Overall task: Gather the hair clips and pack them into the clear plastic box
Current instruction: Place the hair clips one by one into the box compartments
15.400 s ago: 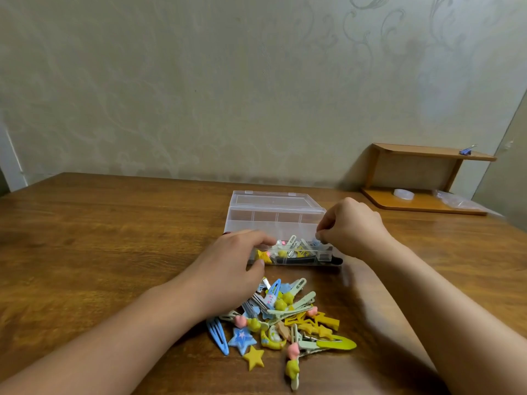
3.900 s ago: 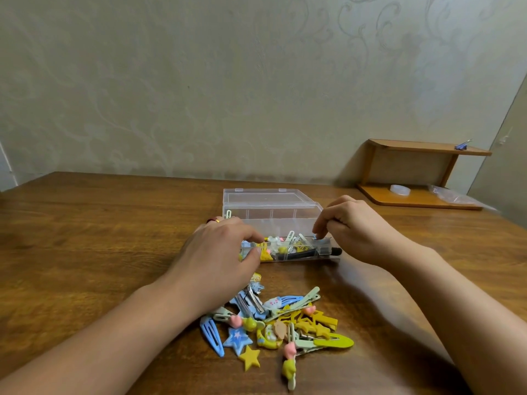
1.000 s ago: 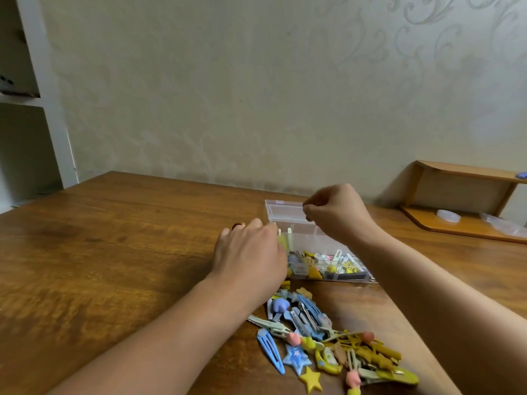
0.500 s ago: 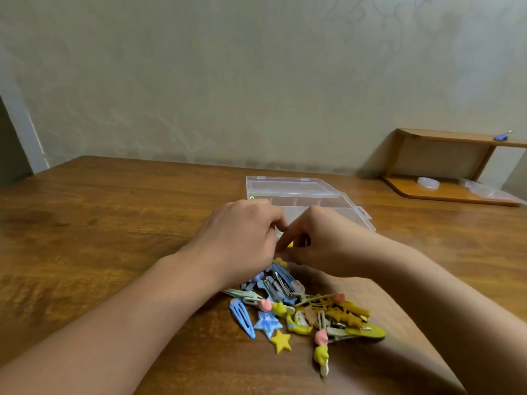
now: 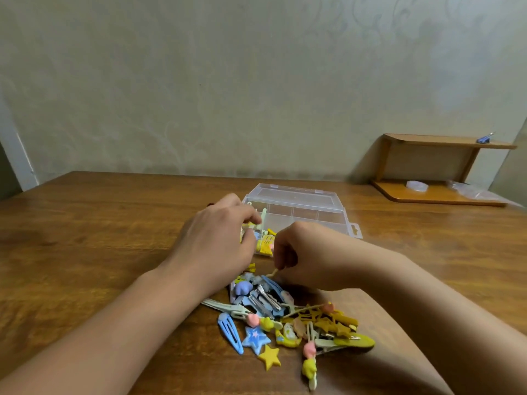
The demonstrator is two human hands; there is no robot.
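**Right hand lifts a clip from the pile while the left works at the box**

The right hand (image 5: pixel 306 256) is curled, its fingertips pinching the end of a thin pale clip (image 5: pixel 273 272) that slants down and to the left toward the pile. The left hand (image 5: pixel 216 243) sits just beside it, on the far left side, fingers bent over the near corner of the clear plastic box (image 5: pixel 299 208); it seems to grip a pale green clip (image 5: pixel 261 216) standing at the box's edge, though the fingertips are partly hidden, so that hold is a judgement.

The pile of hair clips (image 5: pixel 285 315) lies on the counter (image 5: pixel 99 238) directly below and nearer the body than both hands, spreading out to the right under the right forearm. A blue snap clip (image 5: pixel 230 332), a blue star (image 5: pixel 255 339) and a yellow star (image 5: pixel 269 357) sit at its near left edge. The box is beyond the hands, open, with a few yellow clips (image 5: pixel 265 243) already in its near left compartment; its long side runs left to right.

The move ahead probably carries the pinched clip forward, away from the body, into the box. The right hand is nearer the pile, the left nearer the box's filled corner. Much of the pile is not yet packed.

Further right, against the wall, stands a small wooden shelf (image 5: pixel 439 166).
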